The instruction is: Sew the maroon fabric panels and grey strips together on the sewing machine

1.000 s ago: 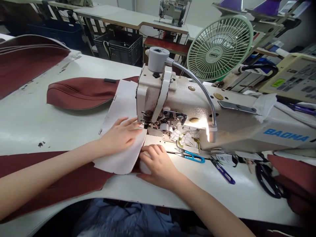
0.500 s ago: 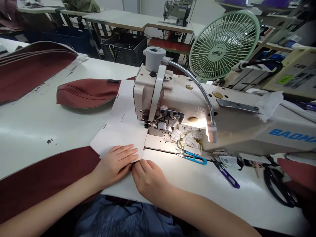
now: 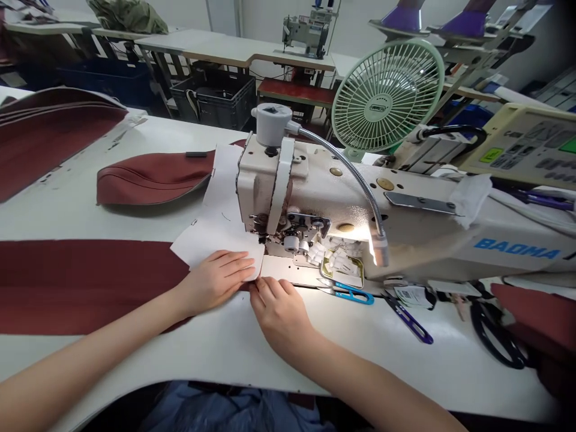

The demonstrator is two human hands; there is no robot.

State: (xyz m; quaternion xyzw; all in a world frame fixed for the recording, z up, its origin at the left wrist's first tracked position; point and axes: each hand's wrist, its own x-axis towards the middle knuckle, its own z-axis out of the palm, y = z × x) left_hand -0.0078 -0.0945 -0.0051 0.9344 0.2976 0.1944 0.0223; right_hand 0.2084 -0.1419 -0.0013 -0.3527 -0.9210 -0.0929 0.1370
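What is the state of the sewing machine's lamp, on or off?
On: the gooseneck lamp glows and brightly lights the sewing machine bed.

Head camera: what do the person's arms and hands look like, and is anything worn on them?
The left hand and right hand are bare, with no gloves, rings or watch showing. The left forearm and right forearm show no sleeves up to the frame edges. A blue garment shows at the lap.

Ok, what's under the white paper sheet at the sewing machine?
Maroon fabric runs beneath the white paper sheet, showing at its edge by the left hand. Whatever lies under the sheet's middle is covered from view.
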